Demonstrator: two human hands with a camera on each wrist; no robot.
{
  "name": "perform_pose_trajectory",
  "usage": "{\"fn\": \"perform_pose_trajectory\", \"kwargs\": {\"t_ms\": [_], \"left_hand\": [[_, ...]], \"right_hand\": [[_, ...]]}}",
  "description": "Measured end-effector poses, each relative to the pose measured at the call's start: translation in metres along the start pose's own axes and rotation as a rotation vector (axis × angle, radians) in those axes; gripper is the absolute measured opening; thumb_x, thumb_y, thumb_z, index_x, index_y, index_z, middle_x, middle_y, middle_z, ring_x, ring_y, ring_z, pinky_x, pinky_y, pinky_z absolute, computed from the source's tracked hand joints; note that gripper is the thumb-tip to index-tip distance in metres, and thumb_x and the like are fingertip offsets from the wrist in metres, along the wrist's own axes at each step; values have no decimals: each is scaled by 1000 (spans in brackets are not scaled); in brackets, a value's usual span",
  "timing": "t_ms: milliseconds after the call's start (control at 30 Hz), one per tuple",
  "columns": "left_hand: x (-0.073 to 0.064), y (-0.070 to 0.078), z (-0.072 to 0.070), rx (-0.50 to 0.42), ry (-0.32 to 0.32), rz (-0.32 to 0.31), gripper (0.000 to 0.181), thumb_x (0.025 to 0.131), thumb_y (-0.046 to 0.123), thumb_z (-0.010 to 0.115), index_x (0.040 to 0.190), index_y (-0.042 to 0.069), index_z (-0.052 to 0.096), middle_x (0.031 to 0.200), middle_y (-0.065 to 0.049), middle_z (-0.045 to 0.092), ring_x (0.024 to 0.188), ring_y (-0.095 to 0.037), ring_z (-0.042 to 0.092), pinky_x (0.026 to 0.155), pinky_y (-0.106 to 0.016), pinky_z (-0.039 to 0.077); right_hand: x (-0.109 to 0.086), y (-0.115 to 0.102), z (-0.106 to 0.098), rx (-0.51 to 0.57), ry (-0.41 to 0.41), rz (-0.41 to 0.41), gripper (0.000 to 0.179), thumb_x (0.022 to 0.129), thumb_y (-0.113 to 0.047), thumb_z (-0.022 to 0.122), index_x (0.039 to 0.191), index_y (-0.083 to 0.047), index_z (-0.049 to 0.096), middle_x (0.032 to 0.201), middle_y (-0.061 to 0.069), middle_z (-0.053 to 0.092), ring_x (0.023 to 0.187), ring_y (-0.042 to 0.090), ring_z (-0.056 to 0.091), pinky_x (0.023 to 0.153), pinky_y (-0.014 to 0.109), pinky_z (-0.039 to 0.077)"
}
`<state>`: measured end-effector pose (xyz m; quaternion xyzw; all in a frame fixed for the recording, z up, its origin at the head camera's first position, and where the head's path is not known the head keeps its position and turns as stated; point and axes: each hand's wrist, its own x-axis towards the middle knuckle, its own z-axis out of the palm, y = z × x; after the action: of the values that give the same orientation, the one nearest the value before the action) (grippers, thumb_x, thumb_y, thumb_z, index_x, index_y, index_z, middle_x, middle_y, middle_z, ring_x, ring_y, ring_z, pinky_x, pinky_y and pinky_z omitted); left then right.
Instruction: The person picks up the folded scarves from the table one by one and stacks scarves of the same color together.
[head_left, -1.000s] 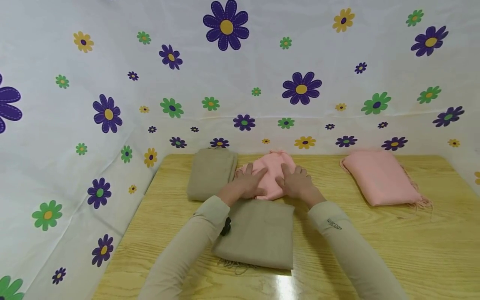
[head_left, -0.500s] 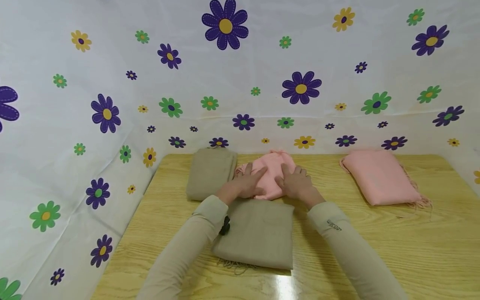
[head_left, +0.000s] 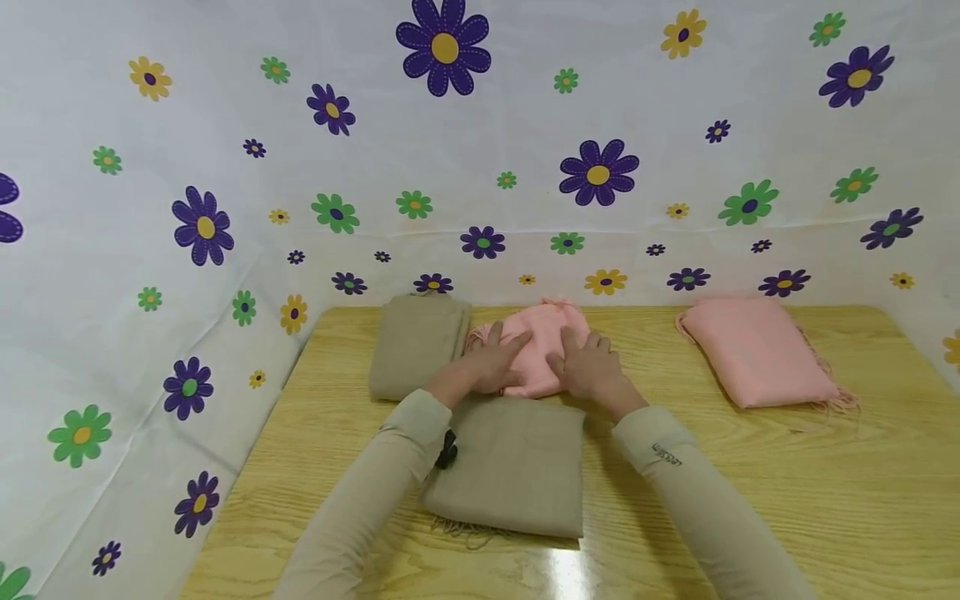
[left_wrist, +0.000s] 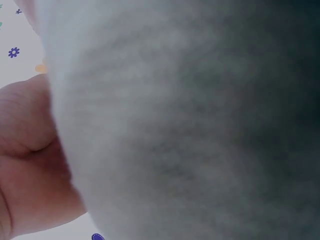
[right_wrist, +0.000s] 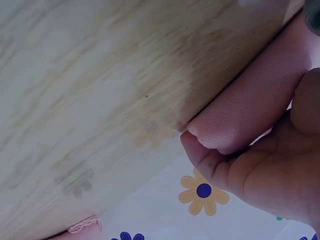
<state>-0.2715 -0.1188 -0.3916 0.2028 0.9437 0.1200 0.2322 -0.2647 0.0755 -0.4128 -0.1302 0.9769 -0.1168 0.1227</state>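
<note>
A folded pink shawl (head_left: 542,350) with fringe lies at the back middle of the table in the head view. On its left side rests my left hand (head_left: 489,362), fingers spread. My right hand (head_left: 590,364) touches its right side, thumb apart from the other fingers. In the right wrist view, fingertips (right_wrist: 192,145) reach the table beside the edge of the pink shawl (right_wrist: 245,110). A blurred sleeve (left_wrist: 175,125) fills most of the left wrist view and hides the shawl there; part of the left hand (left_wrist: 25,120) shows at the edge.
A folded beige shawl (head_left: 513,467) lies in front of the hands, fringe toward the near edge. Another beige one (head_left: 412,350) sits at the back left. A second folded pink shawl (head_left: 761,354) lies at the right. Flowered white sheeting (head_left: 630,92) walls the wooden table (head_left: 750,500).
The head view has shifted slightly, so everything sits a little more to the left and higher. Both hands stay in place on the pink shawl.
</note>
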Motion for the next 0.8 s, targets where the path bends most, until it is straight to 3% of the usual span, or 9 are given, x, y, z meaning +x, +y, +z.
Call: {"fn": "perform_pose_trajectory", "kwargs": {"t_ms": [233,333,433,500,633,800], "left_hand": [[-1,0,0,-1,11,-8,73,103,31,53,161,21,11,164,-24,-3,151,-41,-3,116,-62,12],[-2,1,0,16,26,-9,71,103,31,53,161,21,13,164,-25,-1,151,-41,0,116,-62,14],[-3,3,1,28,45,-13,70,103,30,54,161,21,16,163,-27,1,149,-43,13,116,-59,21],[-4,5,2,30,53,-17,68,103,29,54,160,20,18,162,-28,1,145,-44,26,113,-57,28],[-5,7,2,26,57,-29,67,103,27,53,160,20,18,162,-29,0,133,-43,45,108,-53,39],[-5,4,2,23,68,-16,68,103,25,54,160,19,18,161,-31,1,132,-43,47,105,-53,41]], "right_hand": [[-2,-3,2,-6,-3,10,65,107,-43,32,157,-3,19,137,40,35,123,51,40,100,62,40],[-3,-3,4,-4,4,4,67,107,-44,32,158,-5,15,152,37,18,132,53,33,104,65,35],[-3,0,7,-9,12,-12,67,107,-46,30,161,-11,8,162,29,-4,139,55,22,107,69,28],[-3,3,10,-11,14,-28,66,107,-46,29,161,-16,4,163,25,-11,141,55,18,106,71,26],[-1,8,13,6,16,-73,64,108,-44,28,161,-19,3,163,24,-14,138,58,23,104,71,29],[1,10,12,27,7,-107,63,108,-45,27,161,-20,5,164,23,-10,131,59,33,102,69,33]]}}
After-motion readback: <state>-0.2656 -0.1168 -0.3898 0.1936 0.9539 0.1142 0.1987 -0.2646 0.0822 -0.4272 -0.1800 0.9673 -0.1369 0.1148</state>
